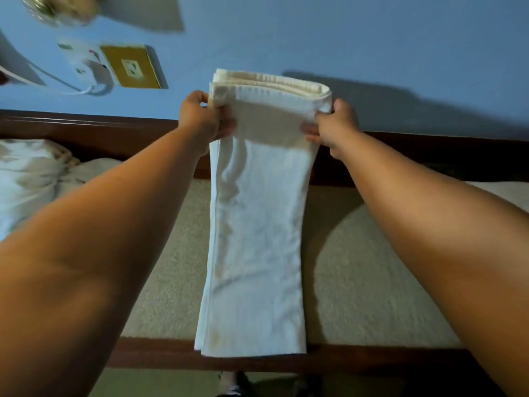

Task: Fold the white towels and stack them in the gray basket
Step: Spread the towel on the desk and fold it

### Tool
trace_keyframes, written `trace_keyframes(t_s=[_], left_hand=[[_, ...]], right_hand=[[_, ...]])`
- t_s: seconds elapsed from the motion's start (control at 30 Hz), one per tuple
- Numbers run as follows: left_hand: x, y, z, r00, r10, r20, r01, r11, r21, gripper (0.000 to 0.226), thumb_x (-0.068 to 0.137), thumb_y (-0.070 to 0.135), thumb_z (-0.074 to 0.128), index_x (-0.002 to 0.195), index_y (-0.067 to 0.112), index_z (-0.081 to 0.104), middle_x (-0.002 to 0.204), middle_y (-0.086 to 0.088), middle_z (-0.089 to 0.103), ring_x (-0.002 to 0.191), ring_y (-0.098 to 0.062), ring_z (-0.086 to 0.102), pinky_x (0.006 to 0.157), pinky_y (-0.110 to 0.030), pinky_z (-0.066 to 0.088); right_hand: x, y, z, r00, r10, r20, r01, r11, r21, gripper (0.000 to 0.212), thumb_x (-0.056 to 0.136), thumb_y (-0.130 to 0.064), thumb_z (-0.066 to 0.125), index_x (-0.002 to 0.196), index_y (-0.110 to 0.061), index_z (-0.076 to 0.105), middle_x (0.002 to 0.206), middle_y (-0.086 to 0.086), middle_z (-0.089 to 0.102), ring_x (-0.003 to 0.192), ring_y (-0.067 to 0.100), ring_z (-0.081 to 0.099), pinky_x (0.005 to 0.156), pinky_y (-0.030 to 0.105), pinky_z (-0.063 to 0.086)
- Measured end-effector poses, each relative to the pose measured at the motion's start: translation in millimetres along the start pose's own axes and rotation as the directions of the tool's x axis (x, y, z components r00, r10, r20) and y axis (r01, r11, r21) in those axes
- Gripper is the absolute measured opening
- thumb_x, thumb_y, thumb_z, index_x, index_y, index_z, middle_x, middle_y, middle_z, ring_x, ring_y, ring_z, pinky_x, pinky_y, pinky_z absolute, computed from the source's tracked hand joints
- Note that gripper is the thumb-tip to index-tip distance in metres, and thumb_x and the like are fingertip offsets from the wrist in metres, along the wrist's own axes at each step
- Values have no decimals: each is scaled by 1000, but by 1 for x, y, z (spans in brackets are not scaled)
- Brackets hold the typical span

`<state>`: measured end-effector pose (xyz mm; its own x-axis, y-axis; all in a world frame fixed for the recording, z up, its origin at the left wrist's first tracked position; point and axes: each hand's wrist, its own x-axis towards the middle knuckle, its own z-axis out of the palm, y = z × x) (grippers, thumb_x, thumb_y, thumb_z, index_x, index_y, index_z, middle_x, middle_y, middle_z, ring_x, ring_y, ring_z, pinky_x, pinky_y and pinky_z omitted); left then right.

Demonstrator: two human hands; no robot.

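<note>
Left hand (200, 121) and right hand (329, 126) grip the half-folded white towel (254, 224) hanging over the bed's (372, 282) near edge; next likely another fold.

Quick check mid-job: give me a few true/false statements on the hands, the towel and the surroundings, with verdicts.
1. Only the right hand holds the white towel. False: the left hand and the right hand both grip the white towel near its upper end.
2. The white towel is folded lengthwise into a long narrow strip. True.
3. The gray basket stands on the bed beside the towel. False: no basket shows in this view, only the beige bed cover.
4. The wall behind the towel is blue. True.
5. A gold socket plate is on the wall at the upper left. True.
</note>
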<state>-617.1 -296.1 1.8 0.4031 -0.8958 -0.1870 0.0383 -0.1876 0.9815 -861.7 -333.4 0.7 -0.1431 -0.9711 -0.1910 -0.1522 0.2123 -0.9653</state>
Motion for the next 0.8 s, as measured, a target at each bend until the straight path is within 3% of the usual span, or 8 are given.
trace_keyframes(t_s=[0.13,0.27,0.4,0.5,0.57,0.67,0.73,0.8], left_hand=[[-14,-6,-20,985,75,156,-64,995,-75,27,94,5,68,102,16,45,105,-15,68,81,-29,75,68,-34,61],[-50,-39,-55,953,29,303,-16,999,-46,30,91,2,72,113,8,53,109,-12,73,94,-30,74,79,-38,61],[-112,-110,-91,931,-109,349,127,991,-28,22,93,-6,60,104,13,56,112,-14,66,103,-28,69,80,-29,60],[-162,-175,-108,920,-246,304,258,966,0,21,92,-7,60,101,12,59,118,-21,65,112,-36,65,89,-37,59],[-194,-215,-111,922,-296,249,299,954,24,20,87,0,70,95,16,63,113,-20,68,109,-36,66,93,-44,57],[-235,-258,-109,907,-393,150,403,914,-40,22,85,-7,68,92,13,60,99,-18,67,94,-32,66,80,-35,59],[-252,-271,-107,850,-505,148,524,840,-142,18,96,-9,51,95,8,59,99,-21,64,86,-27,66,76,-33,57],[-258,-269,-105,779,-608,155,626,734,-266,20,99,3,43,97,5,62,96,-19,65,85,-28,65,80,-38,54]], right_hand=[[-19,-3,-5,995,-69,75,58,989,132,29,99,2,51,99,-27,56,119,5,64,94,23,74,73,28,61],[-66,28,-17,982,42,183,-87,966,245,31,96,8,37,100,-16,56,109,10,68,86,20,73,75,28,60],[-134,98,-39,946,236,222,-305,880,365,28,103,-19,37,95,-6,61,97,15,68,90,25,67,74,36,57],[-182,150,-38,918,354,181,-380,915,137,29,98,-39,58,87,-12,64,83,3,70,80,21,67,67,32,53],[-208,187,-34,916,380,131,-376,925,-56,15,89,-26,73,93,-15,63,88,2,70,85,22,67,67,31,52],[-236,242,-29,842,530,102,-529,848,-38,41,82,-5,78,112,-13,52,107,8,68,97,24,68,80,39,59],[-247,270,-28,773,626,100,-630,777,3,61,78,-3,81,123,-16,42,115,12,66,101,28,68,92,49,57],[-250,287,-27,740,663,112,-665,746,-28,64,79,-7,81,127,-17,39,117,12,66,102,30,69,91,53,57]])
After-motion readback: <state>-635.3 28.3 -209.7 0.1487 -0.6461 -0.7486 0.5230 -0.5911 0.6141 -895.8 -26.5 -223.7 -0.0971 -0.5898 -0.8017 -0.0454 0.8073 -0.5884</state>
